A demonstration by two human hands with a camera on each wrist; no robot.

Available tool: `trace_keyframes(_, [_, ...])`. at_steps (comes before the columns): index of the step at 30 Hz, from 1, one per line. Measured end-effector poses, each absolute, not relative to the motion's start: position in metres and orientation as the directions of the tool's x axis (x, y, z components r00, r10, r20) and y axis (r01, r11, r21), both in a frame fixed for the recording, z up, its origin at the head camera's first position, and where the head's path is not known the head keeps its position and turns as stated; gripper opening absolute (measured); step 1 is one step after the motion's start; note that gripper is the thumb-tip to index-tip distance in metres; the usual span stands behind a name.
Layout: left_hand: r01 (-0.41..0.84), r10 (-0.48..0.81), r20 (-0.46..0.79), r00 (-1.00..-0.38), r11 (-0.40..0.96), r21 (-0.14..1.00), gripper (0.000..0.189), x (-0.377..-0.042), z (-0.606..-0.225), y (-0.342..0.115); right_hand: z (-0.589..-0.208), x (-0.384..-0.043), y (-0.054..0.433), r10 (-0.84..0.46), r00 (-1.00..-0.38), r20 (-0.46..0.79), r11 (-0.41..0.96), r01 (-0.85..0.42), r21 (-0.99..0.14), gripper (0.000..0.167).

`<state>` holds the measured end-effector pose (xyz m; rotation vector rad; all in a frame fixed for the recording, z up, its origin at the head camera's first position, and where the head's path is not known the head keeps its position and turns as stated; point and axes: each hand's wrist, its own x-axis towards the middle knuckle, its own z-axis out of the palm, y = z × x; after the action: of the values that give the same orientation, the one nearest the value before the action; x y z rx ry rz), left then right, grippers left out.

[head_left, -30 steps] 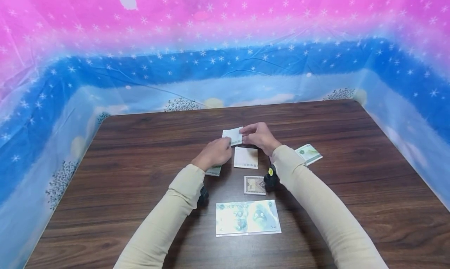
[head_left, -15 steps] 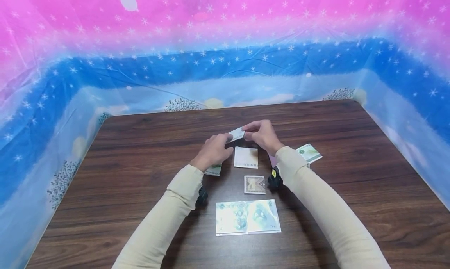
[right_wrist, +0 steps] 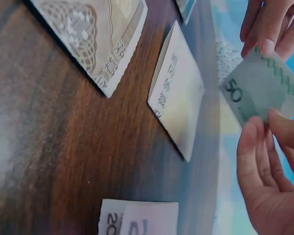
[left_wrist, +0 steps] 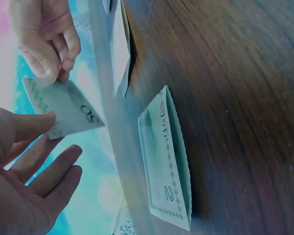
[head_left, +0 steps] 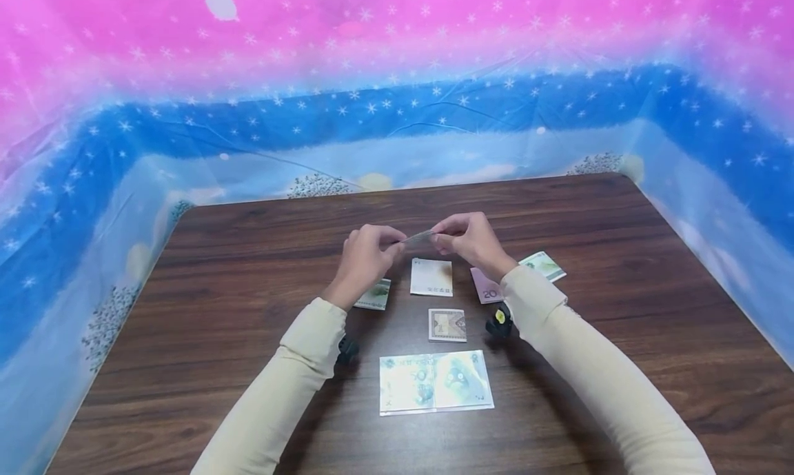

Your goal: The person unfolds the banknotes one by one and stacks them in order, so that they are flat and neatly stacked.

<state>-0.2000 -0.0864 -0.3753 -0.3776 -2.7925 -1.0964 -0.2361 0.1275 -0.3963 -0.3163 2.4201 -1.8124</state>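
Note:
A folded greenish banknote marked 50 [left_wrist: 71, 110] is held up off the table between both hands, seen nearly edge-on in the head view. My left hand [head_left: 366, 258] pinches one edge between thumb and index finger, its other fingers spread in the left wrist view. The right hand [head_left: 474, 244] pinches the opposite edge with thumb and fingertips. Just below the hands lies a folded whitish banknote [head_left: 431, 277]. Beside the left wrist is a folded green banknote [left_wrist: 161, 161], slightly gaping at its fold. Next to the right wrist lies a purple banknote marked 20 [head_left: 486, 287].
A brown folded note [head_left: 447, 325] lies nearer, with a large shiny 50 note [head_left: 436, 382] spread flat at the front. Another green note [head_left: 544, 265] is past the right wrist. The dark wooden table [head_left: 248, 268] meets a snowflake-patterned cloth [head_left: 397, 116] behind.
The held note has tipped from showing its pale face to nearly edge-on. My left hand has shifted up and left, its fingers now on the note's edge. The purple note has come into fuller view.

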Motion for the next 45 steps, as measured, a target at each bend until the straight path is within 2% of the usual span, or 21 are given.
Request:
trace_keyframes(9, [0.257,0.138,0.217,-0.966,0.548,0.796,0.016,-0.186,-0.373,-0.094,-0.386,-0.214,0.131,-0.293,-0.956,-0.024,0.357,-0.086,-0.93,0.017])
trace_keyframes(18, [0.045,0.047,0.033,-0.998,0.296,0.954,0.031,-0.166,-0.375,-0.094,-0.385,-0.189,0.134,-0.324,-0.936,-0.14,0.178,0.085,-0.98,0.024])
trace_keyframes(32, [-0.044,-0.044,-0.038,-0.998,0.147,0.988,0.016,-0.14,-0.388,-0.089,-0.398,-0.163,0.139,-0.379,-0.899,-0.218,-0.037,0.25,-0.968,0.027])
trace_keyframes(45, [-0.073,-0.022,-0.072,-0.997,0.091,0.993,0.015,-0.134,-0.393,-0.088,-0.404,-0.157,0.143,-0.402,-0.882,-0.247,-0.063,0.296,-0.953,0.028])
